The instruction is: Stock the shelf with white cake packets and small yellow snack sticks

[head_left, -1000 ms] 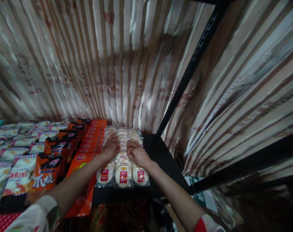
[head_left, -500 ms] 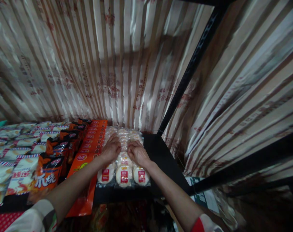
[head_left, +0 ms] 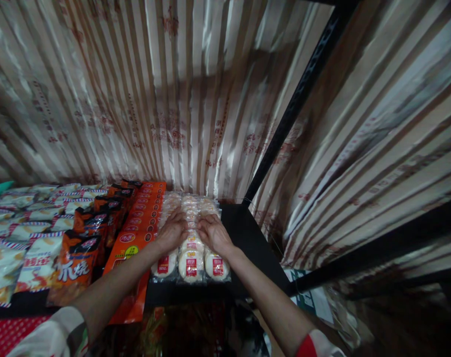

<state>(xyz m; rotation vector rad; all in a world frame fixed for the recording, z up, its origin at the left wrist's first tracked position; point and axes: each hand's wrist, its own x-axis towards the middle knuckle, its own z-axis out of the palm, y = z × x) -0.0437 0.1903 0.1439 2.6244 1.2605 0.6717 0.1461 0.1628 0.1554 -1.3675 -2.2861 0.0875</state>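
A row of clear packets of round white cakes with red labels [head_left: 191, 264] lies on a black shelf [head_left: 247, 238], running back toward a striped wrapper wall. My left hand [head_left: 172, 231] rests palm down on the left side of the row, fingers bent over the packets. My right hand [head_left: 214, 233] lies close beside it on the right side, fingers curled onto the packets. The two hands almost touch at the middle of the row. What the fingertips grip is hidden beneath them.
Flat orange packets [head_left: 138, 233] lie directly left of the cakes. Dark orange snack bags [head_left: 74, 265] and white striped bags [head_left: 9, 258] fill the shelf farther left. A black upright post [head_left: 292, 109] rises at the shelf's back right corner. Striped film hangs behind and to the right.
Both hands stay on the cake packets and have slid slightly farther back along the row. The view has shifted a little downward.
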